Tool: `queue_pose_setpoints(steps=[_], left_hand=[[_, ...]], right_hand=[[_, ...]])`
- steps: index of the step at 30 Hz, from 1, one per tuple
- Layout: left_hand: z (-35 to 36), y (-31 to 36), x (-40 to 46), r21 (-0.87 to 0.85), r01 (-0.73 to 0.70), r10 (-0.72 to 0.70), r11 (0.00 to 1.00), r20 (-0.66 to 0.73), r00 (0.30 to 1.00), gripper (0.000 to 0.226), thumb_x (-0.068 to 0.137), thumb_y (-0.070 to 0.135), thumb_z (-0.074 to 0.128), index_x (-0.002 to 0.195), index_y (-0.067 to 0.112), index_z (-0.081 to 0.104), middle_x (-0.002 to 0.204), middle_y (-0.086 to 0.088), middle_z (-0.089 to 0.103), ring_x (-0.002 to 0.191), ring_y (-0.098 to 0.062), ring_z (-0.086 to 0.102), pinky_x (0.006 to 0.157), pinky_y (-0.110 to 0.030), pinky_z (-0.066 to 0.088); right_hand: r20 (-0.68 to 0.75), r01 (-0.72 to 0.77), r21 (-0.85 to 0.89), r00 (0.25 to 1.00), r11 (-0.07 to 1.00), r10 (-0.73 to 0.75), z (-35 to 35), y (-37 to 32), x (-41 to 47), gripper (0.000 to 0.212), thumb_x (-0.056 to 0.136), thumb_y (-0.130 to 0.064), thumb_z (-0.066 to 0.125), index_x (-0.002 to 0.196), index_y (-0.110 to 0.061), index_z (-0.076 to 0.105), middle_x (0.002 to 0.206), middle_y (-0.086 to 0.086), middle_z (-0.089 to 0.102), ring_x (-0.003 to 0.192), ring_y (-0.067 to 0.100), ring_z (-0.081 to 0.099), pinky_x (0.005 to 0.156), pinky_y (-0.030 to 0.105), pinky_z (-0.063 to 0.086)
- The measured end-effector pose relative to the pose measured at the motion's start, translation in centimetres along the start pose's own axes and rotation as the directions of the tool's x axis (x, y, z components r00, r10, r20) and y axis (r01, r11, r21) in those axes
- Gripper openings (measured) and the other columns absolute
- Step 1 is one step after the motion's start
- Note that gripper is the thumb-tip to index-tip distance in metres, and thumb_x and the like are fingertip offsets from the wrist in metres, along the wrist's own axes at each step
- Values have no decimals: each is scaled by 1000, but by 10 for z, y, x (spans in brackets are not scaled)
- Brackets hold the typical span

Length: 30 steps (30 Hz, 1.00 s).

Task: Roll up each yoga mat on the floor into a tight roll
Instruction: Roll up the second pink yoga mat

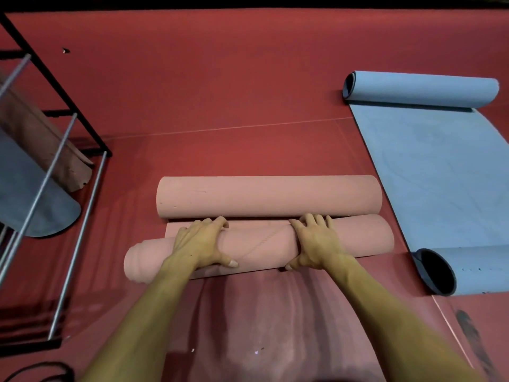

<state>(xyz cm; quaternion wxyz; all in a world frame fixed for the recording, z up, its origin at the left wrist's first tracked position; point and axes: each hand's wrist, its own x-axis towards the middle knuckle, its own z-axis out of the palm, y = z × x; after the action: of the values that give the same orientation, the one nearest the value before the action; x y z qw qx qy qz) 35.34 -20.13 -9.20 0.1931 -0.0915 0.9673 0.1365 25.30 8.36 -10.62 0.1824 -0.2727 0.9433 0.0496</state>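
Observation:
A pink yoga mat (264, 244) lies on the red floor in front of me, rolled from both ends into two rolls side by side. The far roll (268, 195) lies free. My left hand (202, 245) and my right hand (315, 244) lie on top of the near roll, fingers draped over its far side and thumbs on its near side. The near roll's left end sticks out unevenly. A blue yoga mat (429, 172) lies to the right, flat in the middle, with its far end (421, 89) and near end (462, 268) curled up.
A black and silver metal rack (68, 172) stands at the left, with a brownish mat (44, 144) and a grey-blue mat (35, 205) hanging in it. A black cable (35, 370) lies at the bottom left. Red floor (220, 92) stretches beyond the mats.

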Motion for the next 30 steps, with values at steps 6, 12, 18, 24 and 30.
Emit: queue_pose_setpoints(steps=[6,12,18,24,30], left_hand=[[-4,9,2,68,-1,-3,998,60,998,101,52,86,74,136,33,54,135,7,58,127,-22,48,103,-49,41],[19,28,0,246,64,-68,967,9,998,111,48,71,89,138,24,43,140,3,52,132,-24,47,112,-53,33],[3,12,0,101,1,-13,995,118,993,87,37,74,82,112,34,60,110,11,69,104,-23,65,80,-37,47],[3,13,-12,-15,15,-10,1000,249,968,88,32,75,84,108,37,60,97,17,68,94,-16,64,76,-33,49],[13,21,-18,-34,-35,42,999,256,966,145,31,64,86,157,57,13,167,-6,9,152,-31,23,117,-51,34]], right_hand=[[30,-20,70,999,997,18,-12,0,5,116,45,-83,82,135,-21,43,135,-1,54,130,26,49,121,54,25],[178,-21,-3,984,1000,21,-18,-4,15,147,42,-87,81,159,-20,21,171,13,10,159,37,4,125,65,0],[249,-18,-29,968,999,25,-26,-7,17,134,43,-71,91,154,-30,29,169,17,-26,156,49,-6,125,62,13],[262,-16,13,965,1000,12,-19,-6,1,142,40,-75,89,159,-43,18,152,13,26,140,37,40,121,59,24],[222,-5,69,975,998,-10,-20,-13,-9,132,38,-69,93,143,-23,29,158,17,22,148,36,32,120,69,19]])
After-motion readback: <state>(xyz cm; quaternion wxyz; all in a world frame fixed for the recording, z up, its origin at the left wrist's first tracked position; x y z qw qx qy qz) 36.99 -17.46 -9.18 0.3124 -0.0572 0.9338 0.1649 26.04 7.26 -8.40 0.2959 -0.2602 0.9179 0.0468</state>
